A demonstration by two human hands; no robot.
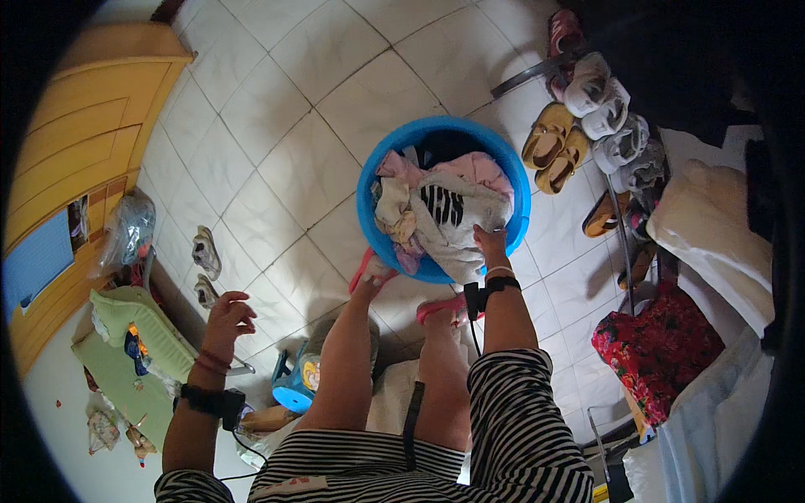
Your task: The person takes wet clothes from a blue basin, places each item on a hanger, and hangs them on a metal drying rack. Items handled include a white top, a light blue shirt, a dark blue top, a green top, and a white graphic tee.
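Observation:
A round blue plastic basin (365,220) sits on the floor in front of my feet, heaped with clothes. On top lies a light grey garment (434,232) with black stripes printed on it, part of it draped over the near rim. My right hand (490,241) is at the right side of this garment, its fingers bent on the cloth. Pink cloth (475,168) and a cream-coloured piece (395,200) lie around it, with dark fabric (446,144) at the back. Off to the left, my left hand (229,319) hangs in the air, empty, with fingers loosely curled and apart.
Shoes, including tan ones (547,141) and white ones (588,85), line a rack on the right. A red floral cushion (657,349) is nearer. On the left are a yellow wooden cabinet (94,119), grey shoes (206,251) and a green padded chair (148,327). A blue stool (292,397) stands beside my leg.

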